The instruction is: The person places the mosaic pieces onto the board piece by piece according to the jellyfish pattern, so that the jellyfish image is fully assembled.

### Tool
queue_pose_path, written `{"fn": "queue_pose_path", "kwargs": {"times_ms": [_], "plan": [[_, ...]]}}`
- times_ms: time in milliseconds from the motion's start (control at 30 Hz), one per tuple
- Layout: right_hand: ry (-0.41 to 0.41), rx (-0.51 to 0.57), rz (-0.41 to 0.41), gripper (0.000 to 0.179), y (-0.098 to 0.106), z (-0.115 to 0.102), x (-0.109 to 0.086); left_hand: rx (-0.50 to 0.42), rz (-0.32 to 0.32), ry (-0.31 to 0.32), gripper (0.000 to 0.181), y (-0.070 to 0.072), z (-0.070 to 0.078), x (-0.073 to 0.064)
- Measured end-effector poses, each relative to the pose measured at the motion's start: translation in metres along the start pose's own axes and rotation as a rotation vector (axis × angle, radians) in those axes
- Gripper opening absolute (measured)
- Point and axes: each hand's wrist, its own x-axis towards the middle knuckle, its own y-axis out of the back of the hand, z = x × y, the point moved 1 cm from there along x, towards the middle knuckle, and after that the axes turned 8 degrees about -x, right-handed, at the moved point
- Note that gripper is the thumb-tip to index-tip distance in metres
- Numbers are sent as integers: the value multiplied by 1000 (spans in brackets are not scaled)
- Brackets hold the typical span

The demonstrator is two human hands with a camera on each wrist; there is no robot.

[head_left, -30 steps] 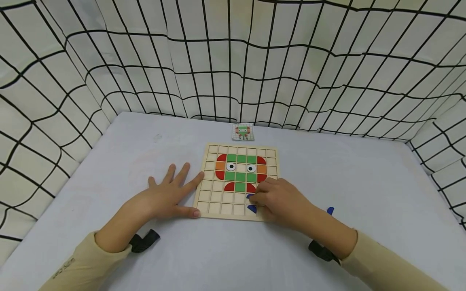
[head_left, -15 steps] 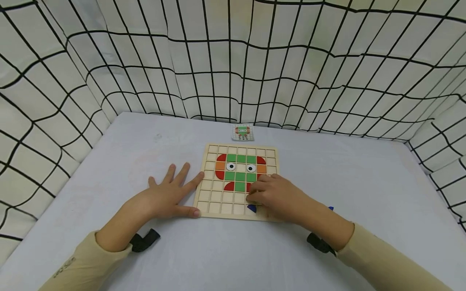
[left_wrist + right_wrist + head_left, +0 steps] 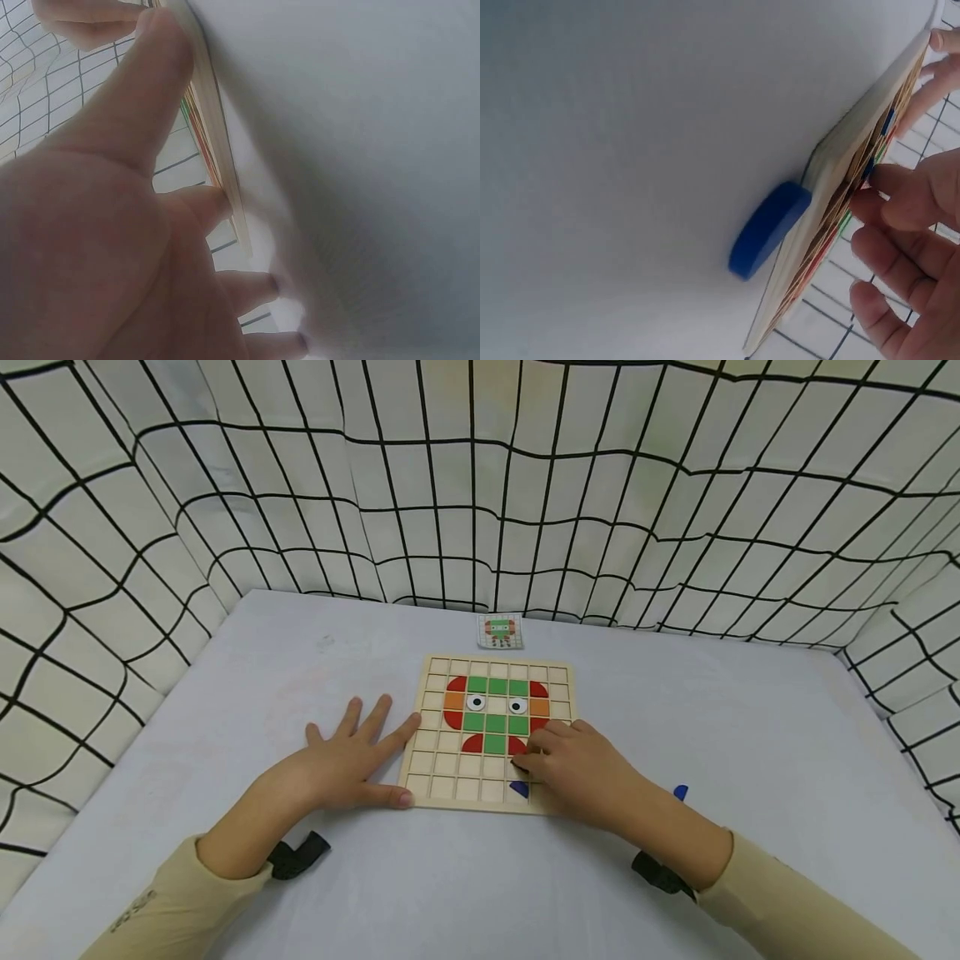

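A square wooden grid board lies on the table with red, green and orange tiles and two eye discs set in its cells. My left hand is spread flat at the board's left edge, thumb and index finger touching it. Over the board's lower right, my right hand has curled fingers and pinches a small blue tile, mostly hidden by the fingertips. Just below the fingertips, another blue tile with a curved edge lies on the board. A loose blue tile rests on the table beyond the right forearm.
Behind the board lies a small picture card with a similar coloured figure. White cloth covers the table. White walls with a black grid net stand around the back and sides.
My right fingers have shifted slightly over the same cell, and the blue tile there is now almost covered by them. The left hand has stayed still at the board's edge.
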Motion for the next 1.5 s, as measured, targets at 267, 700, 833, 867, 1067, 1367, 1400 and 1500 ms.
{"fn": "queue_pose_path", "kwargs": {"times_ms": [267, 700, 833, 867, 1067, 1367, 1400, 1500], "plan": [[-159, 156, 25, 37, 5, 32, -20, 3, -3, -2, 106, 2, 3, -2], [-413, 294, -354, 94, -2, 86, -111, 1, 5, -6, 106, 3, 0, -2], [-452, 380, -345, 87, -8, 86, -122, -1, 5, -5, 106, 2, 0, -1], [-450, 415, -333, 82, -10, 84, -123, -3, 4, -6, 106, 2, 0, -1], [-444, 547, -248, 61, -18, 65, -111, -10, -3, -6, 106, 2, 1, -1], [-469, 636, -211, 38, -20, 50, -70, -12, -20, -5, 104, 5, 5, -2], [-472, 664, -213, 35, -20, 52, -67, -11, -21, -4, 104, 5, 5, -2], [-484, 716, -211, 27, -25, 63, -57, -13, -23, -4, 104, 5, 5, -2]]}}
